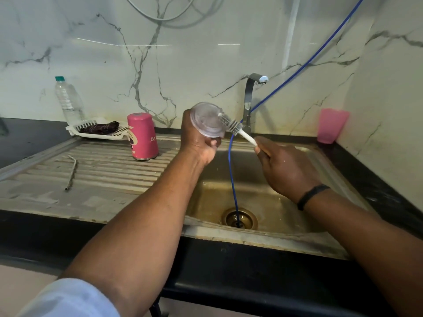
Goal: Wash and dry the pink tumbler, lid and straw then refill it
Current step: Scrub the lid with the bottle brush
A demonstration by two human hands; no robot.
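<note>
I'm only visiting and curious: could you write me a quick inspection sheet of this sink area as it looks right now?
Surface: steel sink with ribbed draining board, set in a black counter.
Job's things: pink tumbler upside down on the board; metal straw lying there; clear lid being scrubbed by the brush.
Clutter: pink cup, water bottle, white tray holding a dark cloth.
Hands: left hand grips the lid; right hand grips the brush.
Cables: blue hose runs into the drain.
Surroundings: marble wall, tap.
</note>
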